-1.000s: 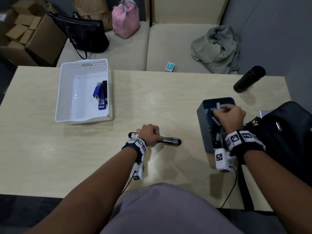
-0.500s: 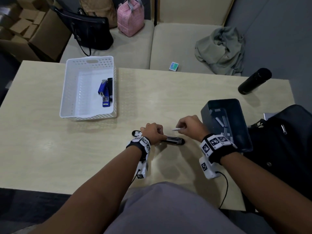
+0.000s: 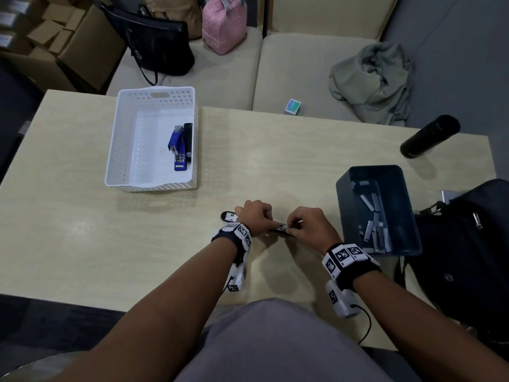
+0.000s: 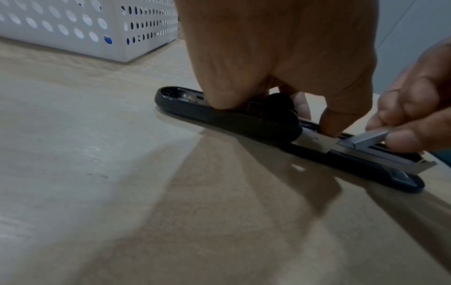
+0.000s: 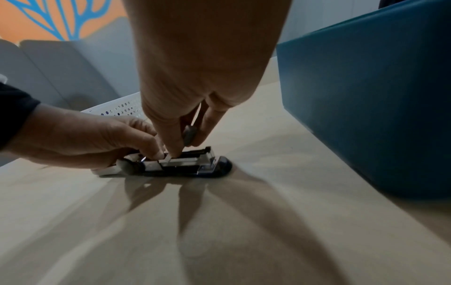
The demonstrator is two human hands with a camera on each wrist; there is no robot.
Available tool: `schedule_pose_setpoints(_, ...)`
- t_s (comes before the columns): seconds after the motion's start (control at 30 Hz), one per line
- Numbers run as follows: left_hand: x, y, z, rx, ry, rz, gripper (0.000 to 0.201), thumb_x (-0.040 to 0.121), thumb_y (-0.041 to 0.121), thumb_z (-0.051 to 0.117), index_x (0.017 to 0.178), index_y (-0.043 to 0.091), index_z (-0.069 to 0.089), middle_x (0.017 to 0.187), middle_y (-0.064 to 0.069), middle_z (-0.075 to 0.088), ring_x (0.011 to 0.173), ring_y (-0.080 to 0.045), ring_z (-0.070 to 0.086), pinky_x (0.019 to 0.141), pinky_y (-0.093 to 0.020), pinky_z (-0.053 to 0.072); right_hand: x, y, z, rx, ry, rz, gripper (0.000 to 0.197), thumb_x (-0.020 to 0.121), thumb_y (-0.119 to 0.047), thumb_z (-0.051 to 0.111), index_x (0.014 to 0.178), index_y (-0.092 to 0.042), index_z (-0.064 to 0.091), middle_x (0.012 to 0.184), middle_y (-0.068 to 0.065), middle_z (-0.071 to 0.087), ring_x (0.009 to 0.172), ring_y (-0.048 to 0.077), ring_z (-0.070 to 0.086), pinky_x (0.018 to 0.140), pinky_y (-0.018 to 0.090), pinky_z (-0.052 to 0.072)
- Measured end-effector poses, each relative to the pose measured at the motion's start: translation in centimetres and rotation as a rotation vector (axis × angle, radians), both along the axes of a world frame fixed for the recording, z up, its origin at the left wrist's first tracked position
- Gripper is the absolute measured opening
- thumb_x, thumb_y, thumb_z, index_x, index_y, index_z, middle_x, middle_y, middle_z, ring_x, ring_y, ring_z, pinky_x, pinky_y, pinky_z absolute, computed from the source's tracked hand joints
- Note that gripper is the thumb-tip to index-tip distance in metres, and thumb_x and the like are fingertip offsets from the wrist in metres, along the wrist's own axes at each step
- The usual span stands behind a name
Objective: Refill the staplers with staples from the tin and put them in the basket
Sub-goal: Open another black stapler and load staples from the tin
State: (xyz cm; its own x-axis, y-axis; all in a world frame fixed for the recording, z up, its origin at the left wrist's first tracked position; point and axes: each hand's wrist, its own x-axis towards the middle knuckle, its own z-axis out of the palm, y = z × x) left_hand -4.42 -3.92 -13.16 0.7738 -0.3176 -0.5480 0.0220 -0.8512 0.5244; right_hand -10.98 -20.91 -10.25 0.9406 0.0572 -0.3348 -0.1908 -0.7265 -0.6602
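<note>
A black stapler (image 4: 244,119) lies flat on the table, swung fully open, its metal staple channel (image 5: 180,164) exposed. My left hand (image 3: 254,216) holds it down at the hinge, fingers curled over it. My right hand (image 3: 305,226) pinches a silver strip of staples (image 4: 368,137) between thumb and fingers, the strip touching the channel. The dark blue tin (image 3: 347,194) with several staple strips stands to the right. The white perforated basket (image 3: 121,139) at the back left holds a blue stapler (image 3: 176,146) and a black stapler (image 3: 188,142).
A black bag (image 3: 465,260) sits at the table's right edge, just beyond the tin. A black bottle (image 3: 429,136) lies at the back right. Behind the table is a sofa with bags, a grey cloth (image 3: 371,81) and a small box (image 3: 292,106).
My right hand left the tin with a staple strip, crossed left and brought it down onto the open stapler's channel. The left hand stayed on the stapler.
</note>
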Motion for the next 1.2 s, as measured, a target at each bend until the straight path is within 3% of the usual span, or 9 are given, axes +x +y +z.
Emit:
schedule_pose_setpoints(0.2, -0.1, 0.0, -0.1, -0.005, -0.012, 0.003, 0.026, 0.066, 0.040, 0.074, 0.062, 0.021, 0.056, 0.082, 0.001, 0.065, 0.095, -0.024, 0.049, 0.080, -0.038, 0.027, -1.2, 0.4, -0.3, -0.079, -0.104, 0.061, 0.011, 0.070, -0.004, 0.074, 0.071, -0.013, 0.066, 0.085, 0.001, 0.063, 0.070, 0.020, 0.060, 0.064, 0.036, 0.053)
schedule_pose_setpoints(0.5, 0.1, 0.0, -0.2, 0.001, -0.010, -0.010, 0.027, 0.068, 0.041, 0.075, 0.063, 0.022, 0.056, 0.077, 0.006, 0.060, 0.095, -0.022, 0.047, 0.082, -0.038, 0.027, -1.2, 0.1, -0.9, -0.099, -0.127, 0.114, 0.006, 0.074, -0.005, 0.074, 0.076, -0.010, 0.073, 0.092, 0.002, 0.064, 0.073, 0.022, 0.064, 0.067, 0.031, 0.053)
schedule_pose_setpoints(0.7, 0.1, 0.1, -0.4, 0.007, -0.013, -0.023, 0.029, 0.068, 0.043, 0.074, 0.061, 0.023, 0.054, 0.077, 0.007, 0.059, 0.095, -0.022, 0.048, 0.082, -0.039, 0.028, -1.3, 0.2, -2.1, -0.157, -0.116, 0.131, 0.006, 0.077, -0.009, 0.072, 0.082, -0.011, 0.074, 0.095, -0.001, 0.063, 0.072, 0.024, 0.064, 0.067, 0.038, 0.056)
schedule_pose_setpoints(0.9, 0.2, 0.2, -0.3, 0.012, -0.020, -0.053, 0.027, 0.068, 0.042, 0.075, 0.064, 0.023, 0.056, 0.079, 0.005, 0.062, 0.096, -0.022, 0.051, 0.083, -0.039, 0.029, -1.7, 0.0, -2.2, -0.252, -0.085, 0.177, 0.020, 0.079, -0.016, 0.072, 0.099, -0.015, 0.077, 0.110, 0.002, 0.067, 0.099, 0.024, 0.063, 0.081, 0.036, 0.055)
schedule_pose_setpoints(1.0, 0.6, 0.8, -0.2, 0.006, -0.029, -0.161, 0.032, 0.066, 0.052, 0.077, 0.071, 0.026, 0.059, 0.084, 0.004, 0.061, 0.098, -0.023, 0.054, 0.080, -0.037, 0.031, -1.9, -0.4, -1.8, -0.208, -0.060, 0.117, 0.013, 0.081, -0.013, 0.070, 0.093, -0.017, 0.076, 0.103, 0.001, 0.067, 0.089, 0.023, 0.066, 0.078, 0.035, 0.055)
schedule_pose_setpoints(1.07, 0.8, 1.9, 0.2, 0.041, -0.061, -0.323, 0.045, 0.058, 0.058, 0.081, 0.087, 0.029, 0.062, 0.096, 0.001, 0.059, 0.100, -0.023, 0.053, 0.080, -0.037, 0.034, -2.0, -0.5, -1.3, -0.209, -0.050, 0.094, 0.008, 0.082, -0.014, 0.069, 0.086, -0.020, 0.069, 0.094, -0.001, 0.066, 0.081, 0.023, 0.064, 0.072, 0.035, 0.053)
schedule_pose_setpoints(1.13, 1.2, 3.3, 0.5, 0.159, -0.156, -0.548, 0.060, 0.055, 0.055, 0.082, 0.105, 0.030, 0.058, 0.107, 0.001, 0.055, 0.103, -0.022, 0.049, 0.083, -0.039, 0.036, -2.1, -0.7, -1.0, -0.229, -0.034, 0.048, 0.015, 0.082, -0.015, 0.068, 0.084, -0.024, 0.056, 0.086, 0.000, 0.066, 0.075, 0.024, 0.061, 0.067, 0.036, 0.052)
schedule_pose_setpoints(1.2, 1.6, 4.9, 0.9, 0.265, -0.261, -0.675, 0.059, 0.063, 0.050, 0.078, 0.112, 0.029, 0.054, 0.112, 0.000, 0.055, 0.105, -0.024, 0.050, 0.084, -0.039, 0.035, -2.0, -0.9, -0.6, -0.236, -0.029, 0.006, 0.024, 0.080, -0.016, 0.070, 0.089, -0.024, 0.050, 0.086, -0.001, 0.068, 0.076, 0.024, 0.061, 0.067, 0.035, 0.052)
